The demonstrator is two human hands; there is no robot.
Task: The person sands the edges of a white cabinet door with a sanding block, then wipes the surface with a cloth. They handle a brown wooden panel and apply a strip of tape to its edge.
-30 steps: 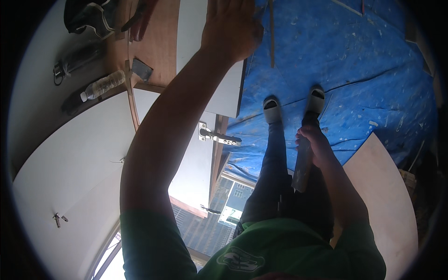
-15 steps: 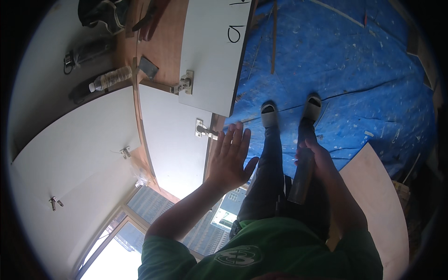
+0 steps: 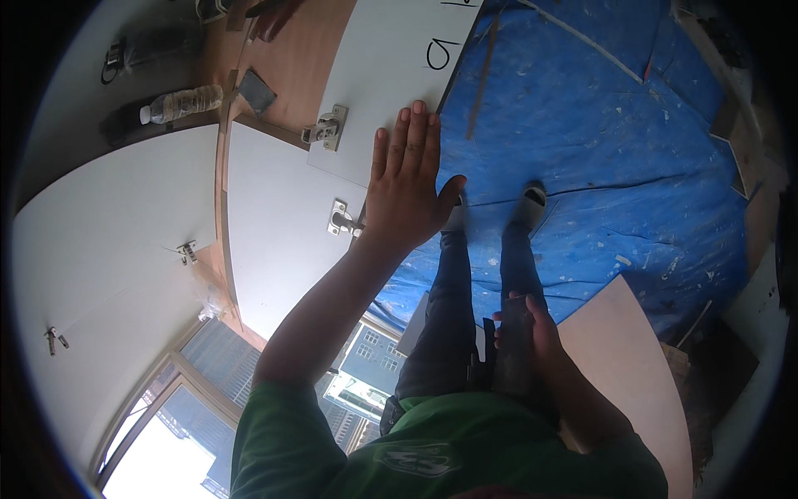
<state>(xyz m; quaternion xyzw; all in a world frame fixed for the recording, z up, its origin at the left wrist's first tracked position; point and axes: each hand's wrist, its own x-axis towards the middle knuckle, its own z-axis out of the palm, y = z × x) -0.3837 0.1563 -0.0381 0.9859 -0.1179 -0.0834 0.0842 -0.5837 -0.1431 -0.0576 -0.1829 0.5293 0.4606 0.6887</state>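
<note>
1. The left hand (image 3: 407, 193) has moved from beside a metal hinge (image 3: 339, 219) to over the white panel's (image 3: 378, 71) near right corner.
2. The right hand (image 3: 544, 331), gripping a dark block (image 3: 513, 356), has drawn nearer the green shirt (image 3: 490, 428).

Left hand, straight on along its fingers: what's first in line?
Probably the white panel with black marks: the left hand points along it, fingertips overlapping it in view. Depth is unclear, so it could touch or pass over.
</note>
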